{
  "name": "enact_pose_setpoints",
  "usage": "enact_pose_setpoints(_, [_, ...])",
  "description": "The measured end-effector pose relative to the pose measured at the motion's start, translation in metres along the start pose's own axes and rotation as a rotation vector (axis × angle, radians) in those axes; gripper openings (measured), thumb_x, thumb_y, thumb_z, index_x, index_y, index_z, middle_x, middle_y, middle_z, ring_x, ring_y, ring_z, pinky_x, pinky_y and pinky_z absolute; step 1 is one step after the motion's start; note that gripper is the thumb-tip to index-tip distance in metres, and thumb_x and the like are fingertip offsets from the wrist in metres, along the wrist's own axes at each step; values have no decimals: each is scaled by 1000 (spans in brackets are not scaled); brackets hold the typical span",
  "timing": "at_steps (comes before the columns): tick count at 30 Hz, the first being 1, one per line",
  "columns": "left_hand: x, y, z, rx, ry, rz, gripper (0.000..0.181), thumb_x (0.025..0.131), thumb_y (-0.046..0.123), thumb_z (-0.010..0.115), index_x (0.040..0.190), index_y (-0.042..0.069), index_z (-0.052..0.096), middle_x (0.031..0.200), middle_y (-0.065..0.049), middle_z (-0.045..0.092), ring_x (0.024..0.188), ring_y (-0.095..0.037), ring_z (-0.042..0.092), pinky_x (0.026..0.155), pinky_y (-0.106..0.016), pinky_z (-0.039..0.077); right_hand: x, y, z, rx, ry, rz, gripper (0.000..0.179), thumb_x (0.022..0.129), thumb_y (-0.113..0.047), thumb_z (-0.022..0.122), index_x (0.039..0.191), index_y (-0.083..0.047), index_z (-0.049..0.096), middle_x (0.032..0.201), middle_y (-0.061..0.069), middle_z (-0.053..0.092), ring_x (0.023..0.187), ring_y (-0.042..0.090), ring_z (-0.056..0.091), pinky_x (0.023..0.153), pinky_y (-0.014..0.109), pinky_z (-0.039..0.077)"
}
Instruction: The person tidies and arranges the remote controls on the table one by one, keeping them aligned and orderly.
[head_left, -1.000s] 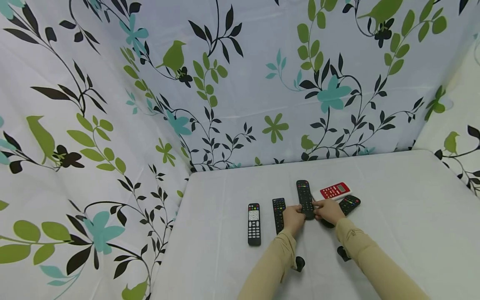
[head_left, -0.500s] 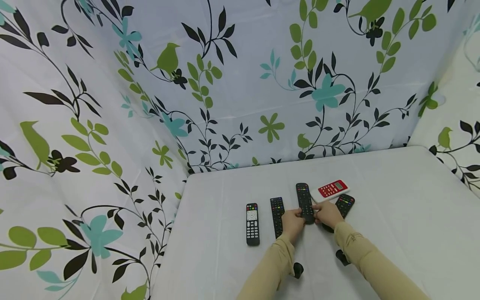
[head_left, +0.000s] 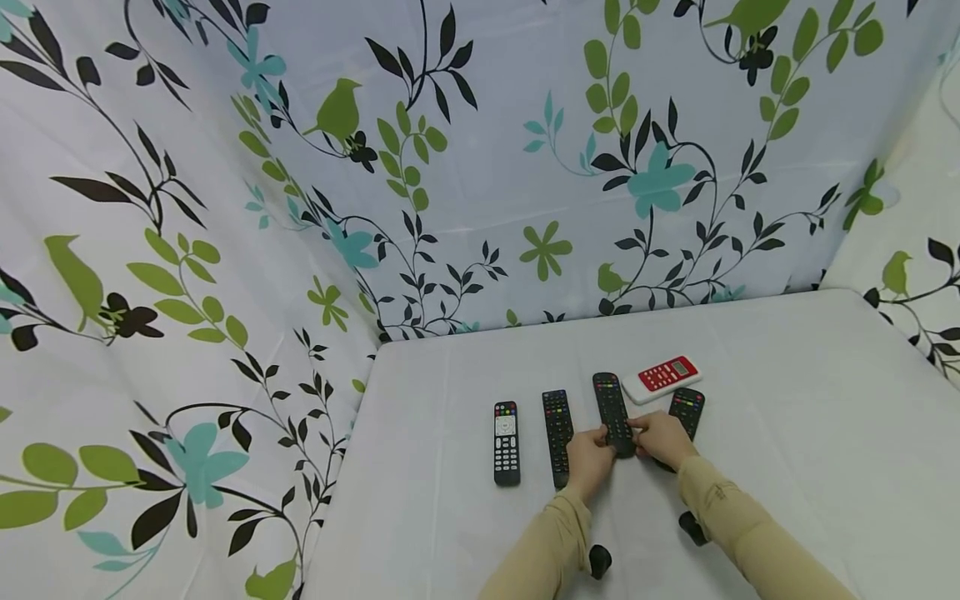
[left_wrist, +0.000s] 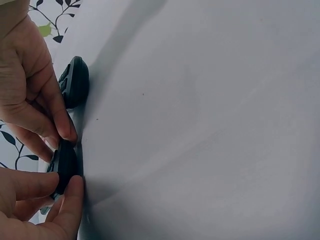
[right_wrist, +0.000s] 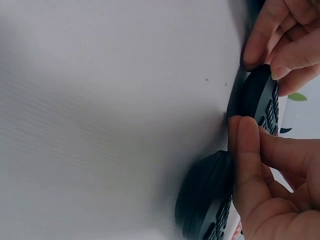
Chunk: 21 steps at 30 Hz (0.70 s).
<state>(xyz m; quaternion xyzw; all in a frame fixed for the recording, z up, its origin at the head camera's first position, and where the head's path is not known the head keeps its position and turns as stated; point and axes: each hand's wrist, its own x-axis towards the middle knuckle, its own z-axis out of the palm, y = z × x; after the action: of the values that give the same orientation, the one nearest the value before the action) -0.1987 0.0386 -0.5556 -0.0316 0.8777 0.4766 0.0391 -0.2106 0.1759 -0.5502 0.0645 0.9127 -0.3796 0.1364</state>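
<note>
A black remote control (head_left: 612, 408) lies between my two hands, with coloured buttons at its far end. My left hand (head_left: 590, 461) pinches its near left side. The right hand (head_left: 663, 437) pinches the opposite side with thumb and fingers. Both hands show at the remote's near end in the left wrist view, the left hand (left_wrist: 32, 85) above the right. Close beside the left hand is another black remote (head_left: 557, 433), set nearly parallel. My right hand partly covers a third black remote (head_left: 687, 407), which lies tilted beneath and beyond it.
A black remote with a pale button panel (head_left: 507, 450) lies farthest left. A white remote with a red face (head_left: 662, 379) lies angled behind the right hand. The white-covered table (head_left: 442, 375) meets a patterned curtain (head_left: 480, 167) at the back.
Both hands have drawn the middle remote a little toward the person. The partly covered remote at right has turned more upright, and the red-faced one has shifted slightly left.
</note>
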Motion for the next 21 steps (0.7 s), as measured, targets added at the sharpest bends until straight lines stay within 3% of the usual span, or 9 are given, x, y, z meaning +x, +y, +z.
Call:
enact_pose_setpoints(5, [-5, -1, 0, -2, 6, 8, 33, 72, -1, 68, 105, 1, 68, 105, -7, 71, 79, -11, 64, 59, -20, 46, -6, 2, 2, 12, 5, -13, 38, 82, -2, 55, 119, 4, 59, 59, -1, 63, 53, 9, 53, 53, 23, 39])
enact_pose_setpoints(15, [-13, -6, 1, 8, 14, 26, 31, 73, -2, 68, 103, 0, 69, 103, -7, 71, 81, -13, 66, 61, -21, 46, -16, -1, 5, 30, 3, -21, 39, 80, -1, 55, 118, 5, 60, 61, 1, 64, 52, 8, 51, 51, 23, 39])
enact_pose_setpoints(21, [-16, -7, 0, 11, 33, 37, 32, 71, -3, 68, 104, -1, 69, 94, -9, 73, 70, -7, 59, 59, -20, 44, -20, -1, 6, 17, 18, -34, 36, 83, -3, 57, 117, 5, 60, 59, 0, 63, 52, 8, 50, 52, 23, 39])
